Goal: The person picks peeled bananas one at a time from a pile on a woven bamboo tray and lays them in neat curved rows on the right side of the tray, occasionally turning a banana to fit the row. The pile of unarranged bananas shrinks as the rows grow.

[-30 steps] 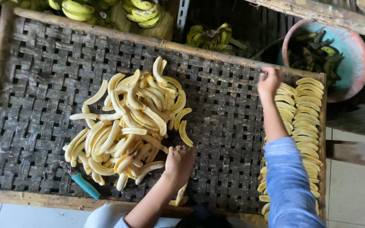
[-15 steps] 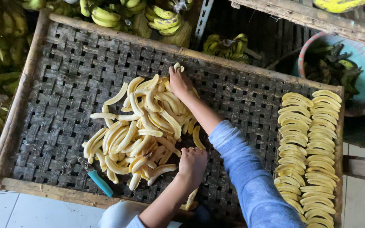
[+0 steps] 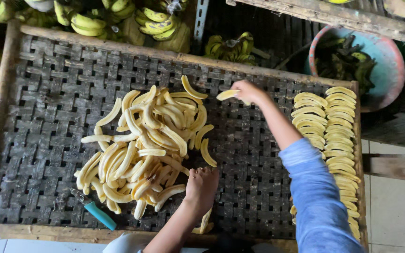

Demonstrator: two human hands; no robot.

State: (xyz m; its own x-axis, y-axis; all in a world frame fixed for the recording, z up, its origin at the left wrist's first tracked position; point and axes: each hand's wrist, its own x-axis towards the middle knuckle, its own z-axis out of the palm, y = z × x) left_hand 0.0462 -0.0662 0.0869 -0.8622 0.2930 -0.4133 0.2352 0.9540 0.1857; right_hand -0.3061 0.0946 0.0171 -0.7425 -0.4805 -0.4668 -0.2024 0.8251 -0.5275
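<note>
Head view. A single peeled banana slice was held in the right hand, pinched between the fingertips at one end. The slice was pale yellow, long, slightly curved and flat, and it was carried just above the woven tray, between the loose pile and the laid rows. The right forearm was seen reaching across the tray, with a blue sleeve covering the upper part of the arm.

The left hand was placed at the near edge of the pile, knuckles up, fingers curled downward onto the slices. Whether a slice was actually gripped there could not be determined, as the fingertips were hidden.

The pile was made up of many slices of the same kind, lying crossed over one another in no order, at the middle of the tray. Along the right edge of the tray, slices were arranged in two neat columns, each slice set crosswise and overlapping the next.

A tool with a teal handle was lying on the tray just beside the near left corner of the pile. Bunches of unpeeled bananas were stacked beyond the far rim. A round basin holding dark green peels was positioned beyond the far right corner.
</note>
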